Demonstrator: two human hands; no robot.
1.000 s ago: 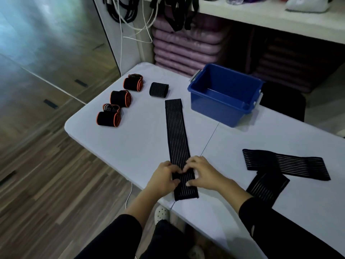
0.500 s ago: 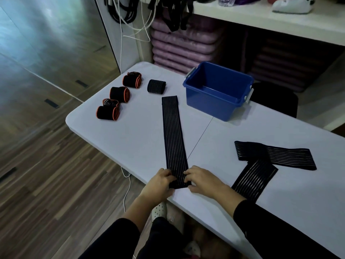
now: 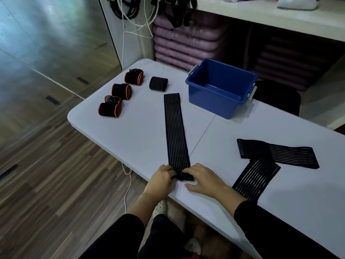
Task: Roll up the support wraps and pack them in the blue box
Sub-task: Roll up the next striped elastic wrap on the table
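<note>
A long black striped support wrap (image 3: 175, 131) lies flat on the white table (image 3: 141, 131), running away from me. Its near end is turned into a small roll at the table's front edge. My left hand (image 3: 161, 181) and my right hand (image 3: 202, 179) pinch that roll from either side. The blue box (image 3: 220, 88) stands open behind the wrap, with nothing visible inside it. Three black-and-orange rolled wraps (image 3: 119, 91) and one black rolled wrap (image 3: 158, 83) sit at the far left. Two unrolled black wraps (image 3: 276, 154) lie crossed on the right.
The table's left edge and rounded corner (image 3: 71, 116) drop to a wooden floor. A white cord (image 3: 127, 186) hangs below the table. A dark chair (image 3: 278, 97) stands behind the box. Purple mats (image 3: 186, 43) are stacked under a shelf at the back.
The flat near end of the wrap has been turned into a small roll under both hands. The view has shifted, so the table's objects sit a little differently in frame.
</note>
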